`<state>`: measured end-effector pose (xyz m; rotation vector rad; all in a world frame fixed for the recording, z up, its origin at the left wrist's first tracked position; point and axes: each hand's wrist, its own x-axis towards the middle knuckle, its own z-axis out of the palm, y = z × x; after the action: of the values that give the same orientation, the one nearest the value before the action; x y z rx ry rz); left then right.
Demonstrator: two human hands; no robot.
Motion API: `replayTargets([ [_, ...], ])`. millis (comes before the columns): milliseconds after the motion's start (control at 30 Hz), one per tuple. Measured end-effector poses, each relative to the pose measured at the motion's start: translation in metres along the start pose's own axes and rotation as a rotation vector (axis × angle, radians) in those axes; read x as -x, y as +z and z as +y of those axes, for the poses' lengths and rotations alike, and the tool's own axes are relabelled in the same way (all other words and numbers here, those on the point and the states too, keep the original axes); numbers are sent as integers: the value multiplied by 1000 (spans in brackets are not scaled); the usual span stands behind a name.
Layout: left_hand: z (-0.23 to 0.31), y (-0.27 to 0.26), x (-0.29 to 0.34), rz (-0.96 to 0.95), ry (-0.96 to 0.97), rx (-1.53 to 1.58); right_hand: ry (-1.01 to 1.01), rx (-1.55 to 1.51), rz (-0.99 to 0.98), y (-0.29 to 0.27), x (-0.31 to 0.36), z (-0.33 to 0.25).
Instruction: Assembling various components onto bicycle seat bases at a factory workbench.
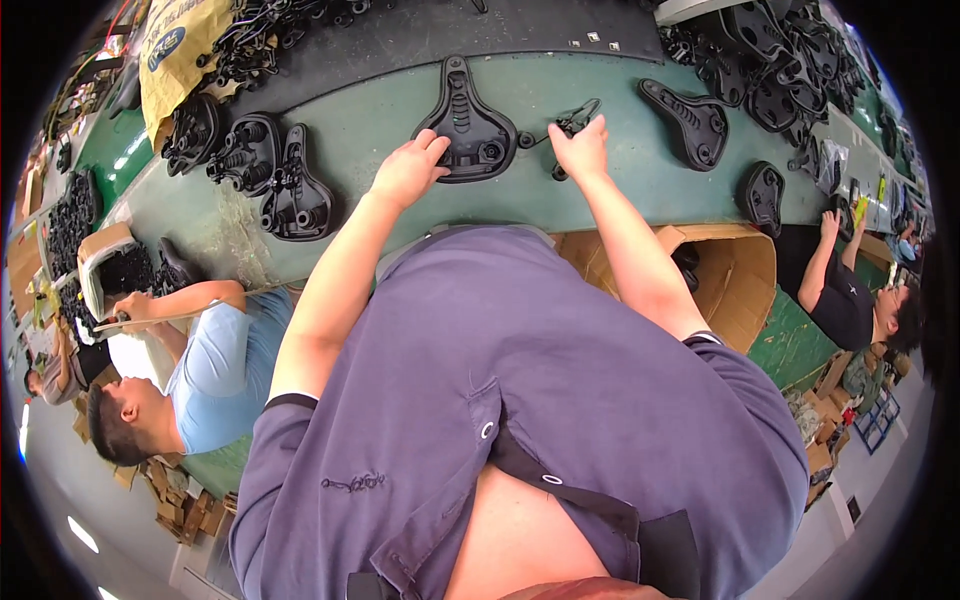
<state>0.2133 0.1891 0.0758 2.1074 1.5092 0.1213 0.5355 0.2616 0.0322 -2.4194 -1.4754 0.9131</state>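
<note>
A black bicycle saddle point(462, 125) lies underside up on the green bench, its narrow nose pointing away from me. My left hand point(410, 168) grips its left rim near the wide end, fingers bent and close together. To the right of the saddle, my right hand point(581, 150) is closed on a black bent-wire part point(573, 122) with dark fittings; a thin loop sticks out past the fingers. The fingers partly cover this part, so its full shape is hidden. A small round black piece point(526, 140) sits between the saddle and my right hand.
More saddles lie on the green bench point(380, 110): several in a left group point(295, 190), one at right point(690, 122), a pile point(780, 70) beyond. An open cardboard box point(735, 275) stands below the bench edge. Co-workers are at left point(215, 350) and right point(845, 290).
</note>
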Motion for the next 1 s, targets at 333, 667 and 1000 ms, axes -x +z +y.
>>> replayTargets([
  [333, 7, 6, 12, 73, 6, 16, -771, 605, -232, 0, 22, 81],
  [667, 7, 6, 8, 120, -27, 82, -283, 634, -273, -10, 19, 21],
  [1000, 6, 1, 7, 52, -51, 94, 265, 36, 138, 22, -19, -38],
])
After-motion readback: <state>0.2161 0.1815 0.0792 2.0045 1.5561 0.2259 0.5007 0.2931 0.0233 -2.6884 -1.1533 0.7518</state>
